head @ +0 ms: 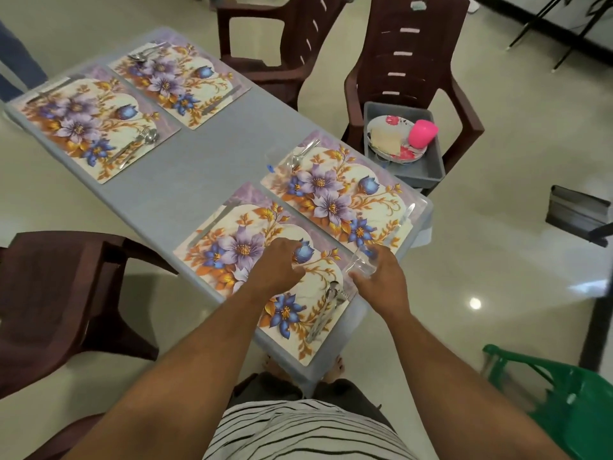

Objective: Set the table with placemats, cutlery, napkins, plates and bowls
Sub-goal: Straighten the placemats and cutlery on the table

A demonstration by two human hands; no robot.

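Four floral placemats lie on the grey table point(199, 167), each with a knife on one side and a spoon and fork on the other. My right hand point(381, 280) grips a clear glass point(360, 265) at the right edge of the nearest placemat point(232, 247), just above its spoon and fork point(326, 307). My left hand point(278, 263) hovers over the middle of that mat with fingers loosely curled; nothing shows in it. A second clear glass point(277, 159) stands at the far left corner of the right-hand placemat point(335, 200).
A grey bin point(428, 171) sits on a brown chair point(414, 61) past the table's right side, holding floral plates point(388, 124), folded napkins point(384, 139) and a pink cup point(423, 132). More brown chairs stand at the far end and left; a green chair point(557, 400) is at my right.
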